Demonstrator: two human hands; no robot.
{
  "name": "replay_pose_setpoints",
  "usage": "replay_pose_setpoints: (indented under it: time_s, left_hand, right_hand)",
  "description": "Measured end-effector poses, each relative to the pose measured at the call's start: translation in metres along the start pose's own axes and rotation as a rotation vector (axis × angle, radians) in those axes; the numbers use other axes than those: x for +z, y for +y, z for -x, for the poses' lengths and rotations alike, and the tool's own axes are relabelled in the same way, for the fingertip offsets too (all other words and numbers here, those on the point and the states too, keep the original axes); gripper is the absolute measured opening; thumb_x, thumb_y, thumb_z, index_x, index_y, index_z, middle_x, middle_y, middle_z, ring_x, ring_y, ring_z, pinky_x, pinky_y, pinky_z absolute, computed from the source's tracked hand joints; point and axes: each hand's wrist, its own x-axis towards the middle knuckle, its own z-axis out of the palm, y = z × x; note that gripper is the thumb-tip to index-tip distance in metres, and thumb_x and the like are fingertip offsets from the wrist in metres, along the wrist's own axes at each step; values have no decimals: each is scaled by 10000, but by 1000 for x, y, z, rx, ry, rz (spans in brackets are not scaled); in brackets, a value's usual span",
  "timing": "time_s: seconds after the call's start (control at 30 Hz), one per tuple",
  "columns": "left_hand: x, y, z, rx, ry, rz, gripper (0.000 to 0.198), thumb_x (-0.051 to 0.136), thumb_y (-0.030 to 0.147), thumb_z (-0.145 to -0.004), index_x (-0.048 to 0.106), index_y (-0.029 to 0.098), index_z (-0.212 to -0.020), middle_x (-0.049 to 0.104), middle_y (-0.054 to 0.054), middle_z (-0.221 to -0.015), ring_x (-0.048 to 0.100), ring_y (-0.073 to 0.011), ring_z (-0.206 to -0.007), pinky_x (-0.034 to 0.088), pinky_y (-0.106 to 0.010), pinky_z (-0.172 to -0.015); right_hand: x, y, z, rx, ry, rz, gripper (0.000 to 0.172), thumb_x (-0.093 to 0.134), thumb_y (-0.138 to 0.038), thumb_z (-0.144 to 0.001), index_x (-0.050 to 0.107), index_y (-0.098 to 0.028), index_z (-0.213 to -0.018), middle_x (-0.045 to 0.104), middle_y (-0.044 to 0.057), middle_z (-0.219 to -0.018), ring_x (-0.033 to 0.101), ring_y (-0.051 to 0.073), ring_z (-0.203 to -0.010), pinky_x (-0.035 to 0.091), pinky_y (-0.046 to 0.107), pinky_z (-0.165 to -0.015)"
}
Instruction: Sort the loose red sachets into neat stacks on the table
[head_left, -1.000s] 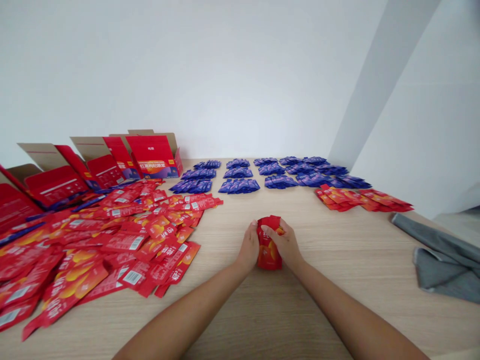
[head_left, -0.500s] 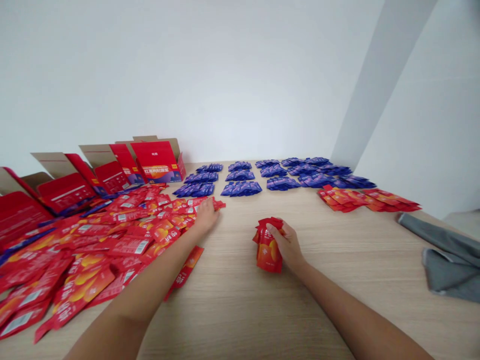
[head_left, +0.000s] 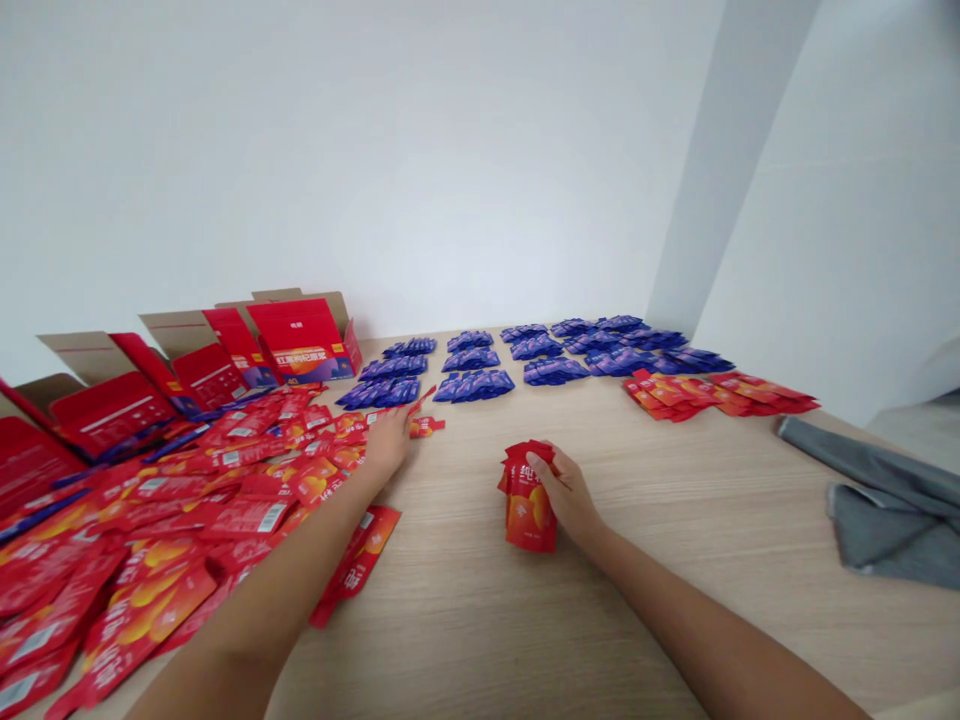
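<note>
My right hand [head_left: 568, 492] is closed around a small bunch of red-and-orange pouches [head_left: 530, 515], held upright above the wooden table, with the front pouch's print facing me. My left hand [head_left: 388, 442] is at the far right edge of the loose heap of red pouches [head_left: 247, 490]. Its fingers pinch a red pouch [head_left: 424, 398], whose tip sticks up past them; the rest is hidden by the hand. Another red pouch [head_left: 427, 426] lies flat just beyond the fingers. Under my left forearm a single pouch [head_left: 367, 550] lies apart from the heap.
Open red cartons [head_left: 300, 340] stand in a row at the back left. Bundles of blue-purple pouches [head_left: 474, 385] lie in rows along the wall. Two fanned bundles of red pouches [head_left: 675, 395] sit at the right, near a folded grey cloth [head_left: 892, 530].
My left hand has lifted one end of a red pouch off the heap's edge. My right hand still holds its bunch in about the same place. The view has shifted slightly.
</note>
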Motion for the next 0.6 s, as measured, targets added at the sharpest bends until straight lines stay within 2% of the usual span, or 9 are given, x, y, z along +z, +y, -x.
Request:
replay_pose_setpoints:
  time_s: [0.1, 0.13, 0.17, 0.27, 0.33, 0.47, 0.53, 0.6]
  left_hand:
    - [4, 31, 19, 44, 24, 404, 399, 323, 296, -922, 619, 137, -1136, 661, -108, -1131, 581, -252, -1089, 420, -377, -971]
    - [8, 43, 29, 67, -3, 470, 387, 344, 341, -918, 649, 160, -1076, 684, -79, -1082, 604, -239, -1041, 446, -356, -939]
    - [13, 55, 40, 78, -41, 647, 379, 397, 390, -899, 665, 161, -1039, 696, -74, -1054, 614, -245, -1017, 455, -358, -923]
    - [32, 88, 72, 77, -212, 1116, 459, 537, 534, -812, 676, 167, -1049, 705, -76, -1059, 630, -260, -981, 469, -369, -895]
    - [41, 101, 88, 39, -264, 1320, 500, 589, 546, -778, 669, 160, -1084, 689, -89, -1119, 618, -262, -1027, 449, -374, -929]
    - [50, 109, 100, 2, -360, 1432, 499, 661, 505, -740, 674, 159, -1100, 671, -97, -1170, 590, -266, -1100, 395, -389, -1004]
    - [50, 110, 100, 28, -414, 1420, 492, 669, 496, -734, 677, 170, -1103, 673, -89, -1172, 584, -272, -1116, 381, -408, -1024]
    - [49, 112, 101, 67, -431, 1409, 489, 657, 498, -744, 670, 183, -1119, 661, -77, -1198, 559, -275, -1161, 355, -425, -1058]
  right_hand:
    - [0, -1, 0, 70, -33, -89, 303, 650, -498, -759, 639, -211, -856, 715, 22, -756, 642, 179, -637, 511, 313, -631]
    - [0, -2, 0, 107, -38, -137, 319, 667, -504, -742, 647, -208, -860, 718, 27, -757, 648, 186, -644, 514, 324, -643]
    - [0, -2, 0, 149, -37, -192, 331, 685, -506, -724, 652, -207, -861, 720, 27, -751, 650, 190, -640, 515, 332, -647]
    - [-2, -5, -1, 263, -6, -342, 339, 748, -466, -669, 656, -214, -875, 709, 1, -702, 630, 168, -576, 510, 316, -608]
    - [-5, -8, -2, 306, 0, -399, 403, 776, -425, -643, 656, -231, -975, 715, -9, -732, 628, 160, -573, 512, 310, -602]
    - [-12, -14, -6, 334, -15, -422, 605, 781, -389, -641, 583, -284, -1203, 726, -21, -818, 642, 161, -620, 518, 309, -628]
    - [-14, -15, -7, 339, -43, -402, 577, 773, -401, -652, 602, -267, -1186, 719, -21, -783, 631, 149, -603, 508, 292, -616]
    - [-15, -15, -7, 340, -73, -368, 479, 767, -425, -655, 658, -223, -1076, 714, -5, -754, 618, 145, -587, 501, 286, -604]
